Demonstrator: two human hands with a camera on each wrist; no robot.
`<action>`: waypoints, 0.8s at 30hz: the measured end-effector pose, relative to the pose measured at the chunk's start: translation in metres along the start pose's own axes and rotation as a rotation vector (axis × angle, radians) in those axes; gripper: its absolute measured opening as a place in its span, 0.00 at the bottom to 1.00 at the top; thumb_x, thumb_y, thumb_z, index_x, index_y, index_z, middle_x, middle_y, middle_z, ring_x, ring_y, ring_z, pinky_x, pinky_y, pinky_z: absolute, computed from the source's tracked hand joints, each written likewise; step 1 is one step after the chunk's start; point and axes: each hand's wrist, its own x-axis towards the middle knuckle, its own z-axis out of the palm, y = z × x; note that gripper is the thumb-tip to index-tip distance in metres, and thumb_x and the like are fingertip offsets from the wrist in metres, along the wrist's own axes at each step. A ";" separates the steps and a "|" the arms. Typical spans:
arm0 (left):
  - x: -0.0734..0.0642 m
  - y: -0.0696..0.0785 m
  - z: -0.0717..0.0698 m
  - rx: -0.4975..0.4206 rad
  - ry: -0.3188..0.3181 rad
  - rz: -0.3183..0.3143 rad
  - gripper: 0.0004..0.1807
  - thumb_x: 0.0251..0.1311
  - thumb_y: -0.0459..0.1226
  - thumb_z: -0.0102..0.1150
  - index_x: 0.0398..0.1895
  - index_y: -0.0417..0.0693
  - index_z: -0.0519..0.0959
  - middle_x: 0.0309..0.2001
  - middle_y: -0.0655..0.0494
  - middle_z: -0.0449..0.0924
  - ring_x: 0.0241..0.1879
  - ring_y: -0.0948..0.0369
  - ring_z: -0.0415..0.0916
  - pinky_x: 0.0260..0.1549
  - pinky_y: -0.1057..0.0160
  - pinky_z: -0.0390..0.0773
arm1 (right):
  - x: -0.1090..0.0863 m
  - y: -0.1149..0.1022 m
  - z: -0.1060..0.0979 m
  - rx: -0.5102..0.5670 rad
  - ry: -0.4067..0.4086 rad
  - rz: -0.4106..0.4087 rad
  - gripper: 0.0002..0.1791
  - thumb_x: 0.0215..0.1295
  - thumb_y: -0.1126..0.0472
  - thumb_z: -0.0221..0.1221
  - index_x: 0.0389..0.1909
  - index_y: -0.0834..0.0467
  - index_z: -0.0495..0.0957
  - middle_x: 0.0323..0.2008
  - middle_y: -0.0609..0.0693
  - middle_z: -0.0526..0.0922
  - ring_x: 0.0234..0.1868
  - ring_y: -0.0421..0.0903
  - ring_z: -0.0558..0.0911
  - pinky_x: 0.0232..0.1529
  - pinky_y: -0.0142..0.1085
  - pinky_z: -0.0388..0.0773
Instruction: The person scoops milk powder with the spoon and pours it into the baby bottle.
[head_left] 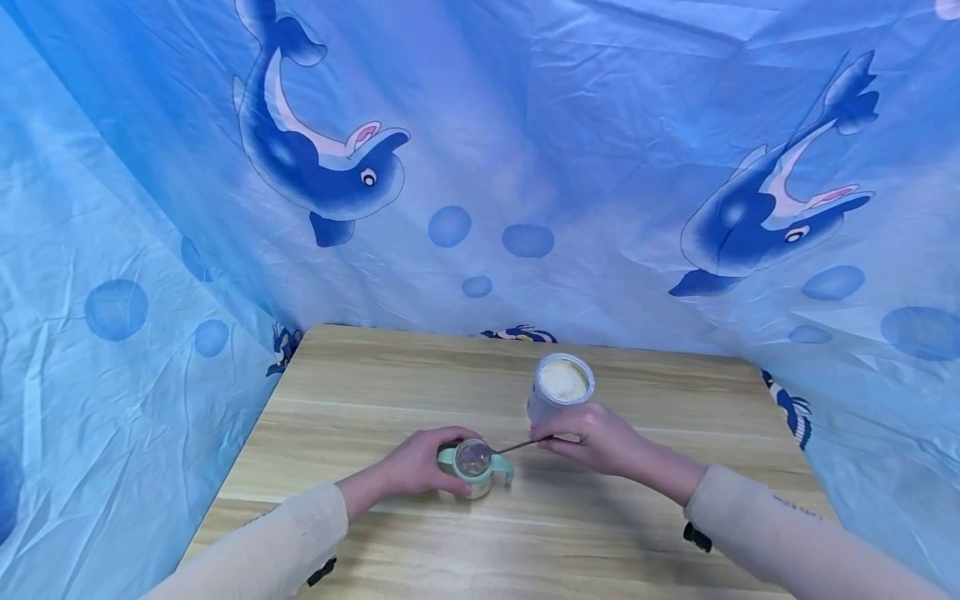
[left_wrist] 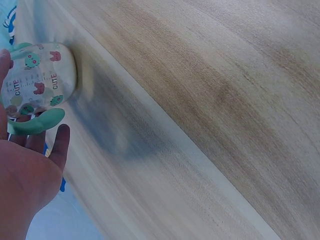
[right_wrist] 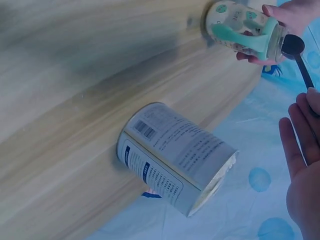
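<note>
My left fingers grip the bottle, right fingers pinch the spoon at the bottle's top; a wobble could spill any load beside it.

Cool light casts soft shadows across the tabletop.

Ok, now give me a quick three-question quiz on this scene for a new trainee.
1. Which hand pinches the dark, long-handled spoon?
A) left
B) right
C) neither

2. True or false: the whitish cylindrical can of pale powder lies on its side.

3. Fill in the colour: the small, clear, printed bottle gripped by the left hand has ____ handles.

Key:
1. B, the right hand.
2. False; the head view shows it upright.
3. Mint green.
</note>
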 end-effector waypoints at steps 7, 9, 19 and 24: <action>0.000 0.000 0.000 0.004 -0.002 -0.001 0.40 0.50 0.53 0.85 0.68 0.64 0.79 0.60 0.70 0.84 0.62 0.61 0.80 0.65 0.53 0.77 | 0.003 0.003 -0.002 -0.049 0.021 -0.092 0.19 0.54 0.73 0.77 0.45 0.52 0.91 0.47 0.47 0.93 0.48 0.46 0.91 0.50 0.41 0.90; 0.000 0.001 -0.001 0.013 0.001 0.002 0.40 0.50 0.53 0.85 0.68 0.64 0.79 0.60 0.69 0.84 0.62 0.60 0.80 0.64 0.53 0.77 | 0.005 0.004 -0.002 -0.038 0.024 -0.093 0.18 0.54 0.72 0.77 0.44 0.52 0.91 0.47 0.48 0.93 0.48 0.45 0.91 0.50 0.40 0.89; 0.001 0.001 -0.002 0.015 -0.005 -0.001 0.40 0.49 0.53 0.85 0.68 0.63 0.79 0.60 0.68 0.84 0.62 0.60 0.80 0.65 0.52 0.77 | 0.006 0.004 -0.001 0.003 0.026 -0.048 0.16 0.55 0.70 0.78 0.43 0.51 0.91 0.46 0.46 0.93 0.48 0.44 0.91 0.50 0.40 0.89; 0.001 0.001 -0.002 -0.005 -0.008 -0.008 0.41 0.49 0.51 0.86 0.68 0.63 0.79 0.60 0.68 0.84 0.62 0.59 0.80 0.66 0.51 0.76 | 0.005 0.005 0.002 0.035 0.051 -0.042 0.16 0.56 0.72 0.77 0.43 0.52 0.91 0.44 0.45 0.93 0.47 0.44 0.91 0.51 0.38 0.89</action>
